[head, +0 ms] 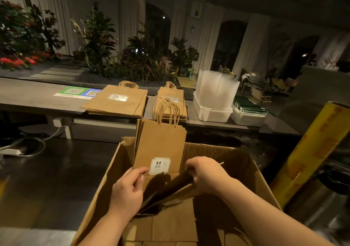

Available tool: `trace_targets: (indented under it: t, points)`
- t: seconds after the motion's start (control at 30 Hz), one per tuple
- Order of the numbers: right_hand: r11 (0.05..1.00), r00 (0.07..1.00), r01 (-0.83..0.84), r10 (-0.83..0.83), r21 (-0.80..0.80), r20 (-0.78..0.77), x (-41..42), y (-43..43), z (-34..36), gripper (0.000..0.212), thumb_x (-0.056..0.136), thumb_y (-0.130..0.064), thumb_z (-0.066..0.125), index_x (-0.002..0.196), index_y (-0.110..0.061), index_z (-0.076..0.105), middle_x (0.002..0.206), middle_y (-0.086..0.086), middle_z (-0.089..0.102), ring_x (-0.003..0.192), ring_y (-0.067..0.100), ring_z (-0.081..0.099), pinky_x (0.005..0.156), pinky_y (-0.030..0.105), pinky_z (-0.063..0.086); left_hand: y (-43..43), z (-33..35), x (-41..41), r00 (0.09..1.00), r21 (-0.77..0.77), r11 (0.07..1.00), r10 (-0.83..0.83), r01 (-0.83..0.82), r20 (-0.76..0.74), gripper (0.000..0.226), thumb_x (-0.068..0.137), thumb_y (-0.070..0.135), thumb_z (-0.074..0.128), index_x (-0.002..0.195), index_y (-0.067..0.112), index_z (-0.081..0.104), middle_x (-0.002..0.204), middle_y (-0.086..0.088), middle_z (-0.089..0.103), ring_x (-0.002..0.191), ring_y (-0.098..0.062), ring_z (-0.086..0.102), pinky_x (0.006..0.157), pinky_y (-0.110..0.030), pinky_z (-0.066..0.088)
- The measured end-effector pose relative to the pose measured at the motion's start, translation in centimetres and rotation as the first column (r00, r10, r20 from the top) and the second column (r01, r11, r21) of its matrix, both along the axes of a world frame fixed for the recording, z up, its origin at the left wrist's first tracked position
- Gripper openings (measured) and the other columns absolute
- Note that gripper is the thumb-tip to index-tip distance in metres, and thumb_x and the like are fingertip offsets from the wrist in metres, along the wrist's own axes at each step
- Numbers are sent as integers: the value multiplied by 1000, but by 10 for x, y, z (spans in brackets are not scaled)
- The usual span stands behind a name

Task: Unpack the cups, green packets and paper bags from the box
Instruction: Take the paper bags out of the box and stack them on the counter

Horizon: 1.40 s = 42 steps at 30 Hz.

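Note:
An open cardboard box (263, 177) stands in front of me. A bundle of brown paper bags (161, 143) with twisted handles and a white label sticks upright out of it. My left hand (127, 187) grips the bundle's lower left edge and my right hand (204, 173) grips its lower right edge. More flat paper bags (170, 225) lie in the bottom of the box. On the counter behind lie a stack of large paper bags (117, 101) and a stack of small ones (171, 96), beside a white tub of stacked clear cups (216, 88) and a tub of green packets (250, 107).
The long grey counter (28, 96) carries a QR-code sheet (79, 92) at the left. A yellow roll (310, 151) leans at the right of the box. Cables and a power adapter (11, 151) lie on the dark floor at the left. Plants line the far side.

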State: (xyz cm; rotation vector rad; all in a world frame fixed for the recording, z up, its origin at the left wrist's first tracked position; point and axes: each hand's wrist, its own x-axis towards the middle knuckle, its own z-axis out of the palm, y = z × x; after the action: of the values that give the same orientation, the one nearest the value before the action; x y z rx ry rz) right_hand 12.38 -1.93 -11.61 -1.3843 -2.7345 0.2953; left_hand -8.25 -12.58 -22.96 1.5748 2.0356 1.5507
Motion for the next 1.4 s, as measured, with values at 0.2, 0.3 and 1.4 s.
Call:
trace_targets:
  t: [0.2, 0.3, 1.4]
  points:
    - [994, 991, -65, 53, 93, 126, -38, 10, 26, 22, 97, -17, 60, 116, -20, 69, 101, 1, 68, 95, 20, 64, 87, 35, 59, 1, 5, 12, 992, -78, 992, -91, 98, 93, 31, 103, 25, 56, 133, 25, 64, 117, 27, 59, 107, 15, 54, 97, -11, 47]
    - [990, 987, -74, 55, 122, 150, -47, 14, 39, 23, 96, -18, 63, 117, -20, 69, 99, 1, 68, 93, 20, 65, 87, 36, 60, -1, 8, 11, 993, -99, 988, -111, 115, 46, 43, 92, 45, 58, 129, 24, 65, 112, 30, 58, 101, 18, 55, 87, -4, 46]
    - [851, 789, -250, 456, -463, 412, -6, 14, -186, 86, 104, -8, 52, 162, -13, -11, 167, 13, -23, 152, 30, -12, 121, 39, 35, 7, -7, -4, 983, 73, 992, 114, -104, -144, 32, 91, -2, 67, 119, 15, 72, 116, 6, 64, 106, -20, 69, 78, -24, 61]
